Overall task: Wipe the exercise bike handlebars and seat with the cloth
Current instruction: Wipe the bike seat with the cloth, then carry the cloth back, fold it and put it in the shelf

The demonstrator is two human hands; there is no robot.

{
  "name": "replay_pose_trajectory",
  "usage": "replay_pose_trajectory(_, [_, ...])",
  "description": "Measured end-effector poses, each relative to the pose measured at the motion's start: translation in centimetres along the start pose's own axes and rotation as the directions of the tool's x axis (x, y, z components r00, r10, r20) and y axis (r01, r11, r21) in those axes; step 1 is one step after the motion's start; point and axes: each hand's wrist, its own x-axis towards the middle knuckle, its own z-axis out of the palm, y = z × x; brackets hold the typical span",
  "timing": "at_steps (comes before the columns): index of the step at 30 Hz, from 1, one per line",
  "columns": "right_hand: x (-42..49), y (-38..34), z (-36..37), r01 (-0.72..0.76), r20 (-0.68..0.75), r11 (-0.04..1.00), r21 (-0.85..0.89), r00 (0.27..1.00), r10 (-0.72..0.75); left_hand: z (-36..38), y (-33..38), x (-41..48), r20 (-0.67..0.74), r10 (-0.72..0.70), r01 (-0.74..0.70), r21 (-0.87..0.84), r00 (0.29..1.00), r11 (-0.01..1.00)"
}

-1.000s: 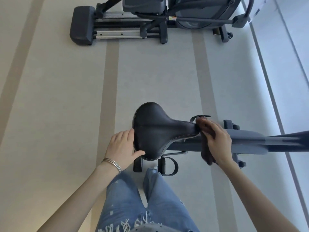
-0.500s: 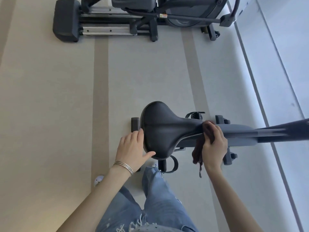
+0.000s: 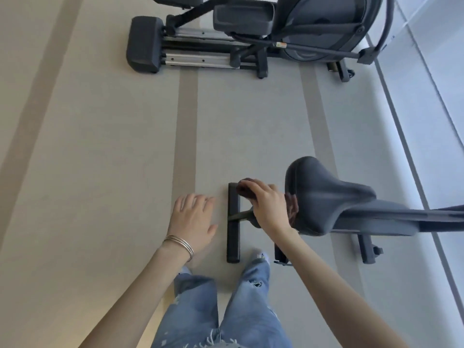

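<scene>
The exercise bike's black seat [image 3: 324,194] sits at centre right, its wide end toward the left and its nose pointing right along the dark frame [image 3: 391,219]. My right hand [image 3: 268,207] grips a dark brown cloth [image 3: 244,189] just left of the seat's wide rear edge; part of the cloth shows between my hand and the seat. My left hand [image 3: 193,219] hovers over the floor to the left, fingers spread, holding nothing, bangles on its wrist. The handlebars are out of view.
The bike's black rear foot bar [image 3: 233,237] lies on the floor under my hands. An elliptical trainer [image 3: 251,38] stands across the top. A pale wall and skirting [image 3: 414,136] run down the right. My jeans-clad legs [image 3: 226,312] stand at the bottom.
My right hand with the cloth has moved from the seat's nose to its wide rear end. My left hand has let go of the seat and drawn off left. The view shifted.
</scene>
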Motion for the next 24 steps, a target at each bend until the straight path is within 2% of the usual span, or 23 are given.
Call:
replay_pose_trajectory(1, [0.3, -2.0, 1.3, -0.041, 0.084, 0.986, 0.164, 0.996, 0.027, -0.2, -1.8, -1.0, -0.013, -0.030, 0.030, -0.012, 0.999, 0.999])
replay_pose_trajectory(3, [0.6, -5.7, 3.3, -0.172, 0.190, 0.891, 0.420, 0.977, 0.099, -0.7, -5.8, -3.3, -0.019, -0.094, 0.094, -0.007, 0.995, 0.996])
replay_pose_trajectory(5, [0.8, -8.7, 4.7, -0.175, 0.220, 0.846, 0.504, 0.973, 0.070, -1.1, -9.8, -5.7, -0.021, -0.162, 0.162, -0.001, 0.987, 0.987])
replay_pose_trajectory(10, [2.1, -14.9, 5.4, -0.110, 0.297, 0.820, 0.561, 0.952, -0.076, -2.0, -16.4, -10.5, -0.052, -0.312, 0.310, -0.053, 0.949, 0.949])
replay_pose_trajectory(13, [3.5, -18.2, 5.4, -0.016, 0.300, 0.841, 0.541, 0.937, -0.176, -2.3, -18.7, -12.4, -0.090, -0.394, 0.386, -0.095, 0.915, 0.918])
replay_pose_trajectory(20, [7.9, -22.6, 5.6, 0.253, 0.283, 0.865, 0.433, 0.873, -0.397, -2.7, -21.5, -11.8, -0.116, -0.435, 0.421, -0.129, 0.893, 0.898])
replay_pose_trajectory(24, [11.9, -24.4, 6.3, 0.264, 0.265, 0.859, 0.439, 0.875, -0.405, -3.5, -23.6, -9.8, -0.136, -0.468, 0.450, -0.141, 0.873, 0.882])
